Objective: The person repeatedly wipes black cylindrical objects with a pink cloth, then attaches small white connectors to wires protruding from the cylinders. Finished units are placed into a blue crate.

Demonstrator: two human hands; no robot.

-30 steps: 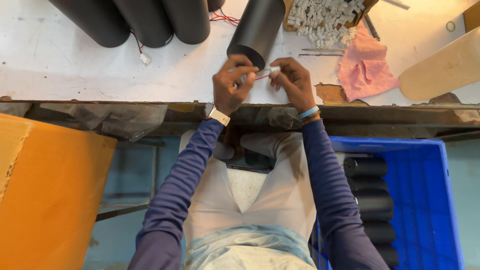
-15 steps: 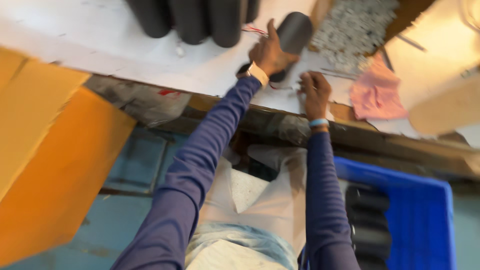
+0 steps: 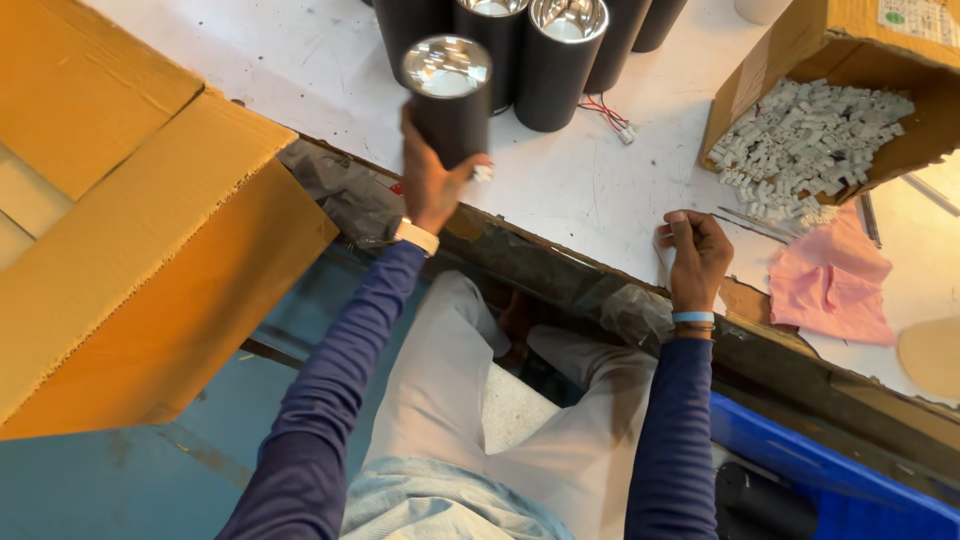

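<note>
Two hands are at work, and only your left hand (image 3: 432, 185) carries anything; it is wrapped around the lower body of a black cylindrical lamp housing with a shiny mirror-like reflector in its open end (image 3: 448, 100), held upright so the long axis runs from your palm up towards the camera, reflector end uppermost; the housing sits above the near edge of the scuffed white worktop (image 3: 580, 190), just in front of a cluster of matching black cylinders standing upright (image 3: 545, 55), near them but not visibly touching; a small white plug (image 3: 483, 173) shows just beside your left fingers. Your right hand (image 3: 693, 255) rests at the worktop's front edge, well apart from the housing, fingers curled loosely; whether it pinches something small I cannot tell. So the left hand is the one on the housing, and the cluster lies straight ahead of it; farther right are an open cardboard box of small white connectors (image 3: 815, 140) and a crumpled pink cloth (image 3: 835, 280); a large orange carton (image 3: 140, 230) stands at your left.
</note>
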